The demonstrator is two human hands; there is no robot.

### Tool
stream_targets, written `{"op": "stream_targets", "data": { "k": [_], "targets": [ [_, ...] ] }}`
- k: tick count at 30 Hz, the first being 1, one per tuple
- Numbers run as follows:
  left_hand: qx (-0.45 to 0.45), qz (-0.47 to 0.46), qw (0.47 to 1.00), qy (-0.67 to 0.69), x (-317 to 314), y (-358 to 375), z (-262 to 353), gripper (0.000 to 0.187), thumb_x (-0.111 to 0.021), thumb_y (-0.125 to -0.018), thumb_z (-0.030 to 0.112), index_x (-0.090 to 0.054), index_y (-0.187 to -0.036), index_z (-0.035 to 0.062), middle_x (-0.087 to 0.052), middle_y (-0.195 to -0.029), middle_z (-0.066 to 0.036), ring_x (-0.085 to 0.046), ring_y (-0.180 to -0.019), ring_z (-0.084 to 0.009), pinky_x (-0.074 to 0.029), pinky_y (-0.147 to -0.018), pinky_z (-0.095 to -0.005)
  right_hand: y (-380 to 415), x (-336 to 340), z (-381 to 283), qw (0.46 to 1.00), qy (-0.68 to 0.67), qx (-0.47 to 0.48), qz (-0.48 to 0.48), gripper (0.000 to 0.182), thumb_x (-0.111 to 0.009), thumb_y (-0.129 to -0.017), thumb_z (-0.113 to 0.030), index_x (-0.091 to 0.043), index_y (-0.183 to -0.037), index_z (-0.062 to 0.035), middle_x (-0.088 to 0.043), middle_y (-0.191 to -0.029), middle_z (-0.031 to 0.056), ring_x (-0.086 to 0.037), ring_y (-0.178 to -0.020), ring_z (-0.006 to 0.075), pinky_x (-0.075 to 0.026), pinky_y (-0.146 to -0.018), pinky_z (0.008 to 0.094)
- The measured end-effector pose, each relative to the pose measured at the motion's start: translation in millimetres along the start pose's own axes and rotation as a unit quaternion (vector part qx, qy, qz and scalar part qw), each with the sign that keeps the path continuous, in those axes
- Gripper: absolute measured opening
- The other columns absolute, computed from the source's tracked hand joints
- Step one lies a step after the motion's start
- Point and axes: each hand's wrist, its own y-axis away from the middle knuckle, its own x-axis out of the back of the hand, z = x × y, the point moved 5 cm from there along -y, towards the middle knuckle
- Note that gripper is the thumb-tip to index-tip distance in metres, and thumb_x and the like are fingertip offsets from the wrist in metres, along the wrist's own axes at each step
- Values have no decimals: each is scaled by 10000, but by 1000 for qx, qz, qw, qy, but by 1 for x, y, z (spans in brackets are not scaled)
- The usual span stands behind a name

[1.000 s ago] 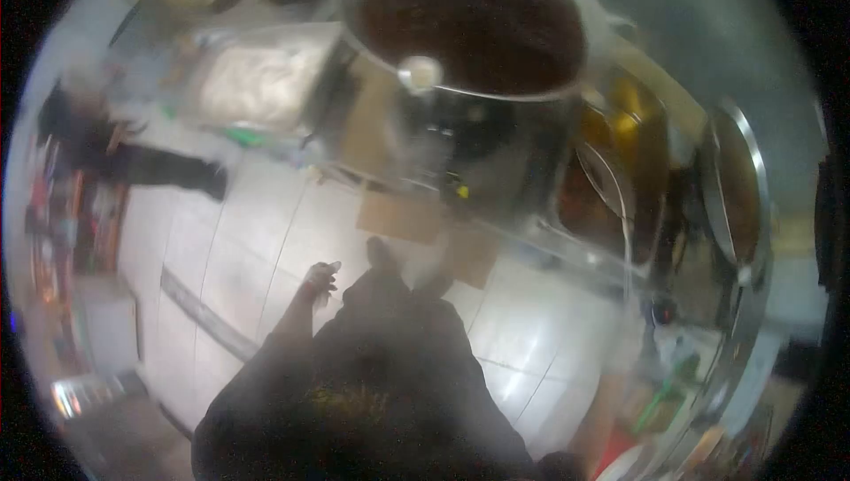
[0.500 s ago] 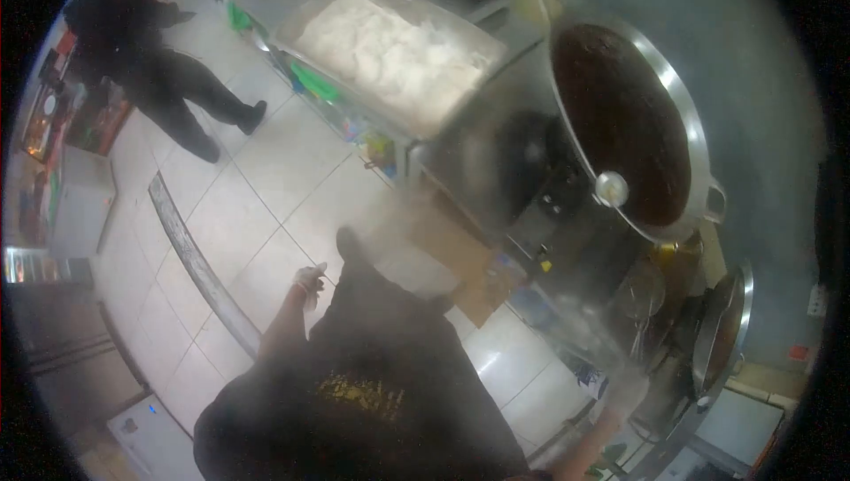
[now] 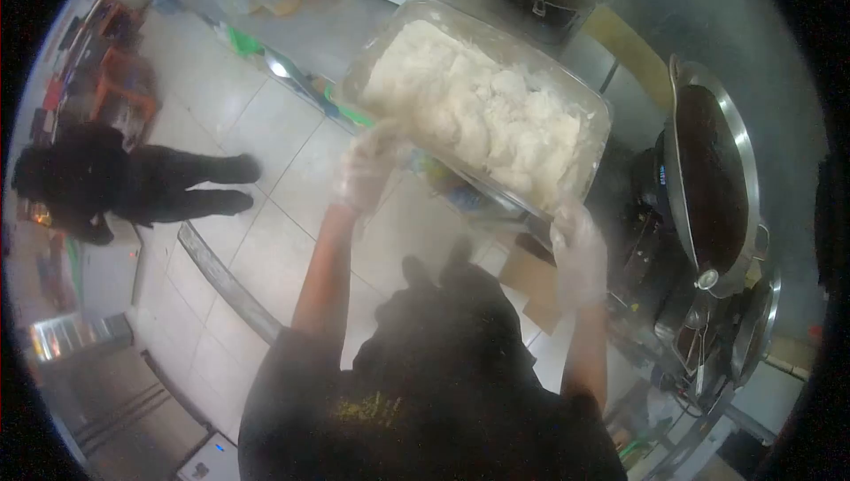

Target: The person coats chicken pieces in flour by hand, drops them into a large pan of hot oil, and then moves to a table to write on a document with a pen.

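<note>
Left hand (image 3: 367, 167) and right hand (image 3: 577, 249), both gloved, clamp opposite corners of the rice tray (image 3: 598, 107) at frame centre, spreading its weight.

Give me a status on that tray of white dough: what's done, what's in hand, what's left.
Done: both gloved hands are at the tray, the left hand at its near-left corner, the right hand at its near-right corner. In hand: taking hold of the tray; through the haze I cannot tell whether the fingers have closed. Left: the tray sits on the counter, full of white dough, seemingly not lifted.
</note>
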Motion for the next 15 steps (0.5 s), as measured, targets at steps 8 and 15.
{"op": "stream_targets", "data": {
  "k": [8, 15],
  "targets": [
    [-108, 3, 878, -466, 41, -202, -92, 467, -591, -870, 178, -536, -1323, 75, -596, -1286, -131, -562, -1202, -270, -443, -1008, -329, -164, -103, 2, 976, -86, -38, -198, 367, -613, -895, -193, -604, -1204, 4, -665, -1088, 174, -644, -983, 276, -472, -888, 382],
    [99, -81, 793, -595, 18, -219, -2, 326, -658, -845, 172, -651, -1160, 90, -669, -1116, -167, -640, -1034, -333, -494, -889, -407, -265, -252, -57, 973, -213, 56, -70, 300, -504, -946, -271, -595, -1001, 9, -628, -898, 262, -634, -818, 356, -490, -731, 460]
  ]
}}
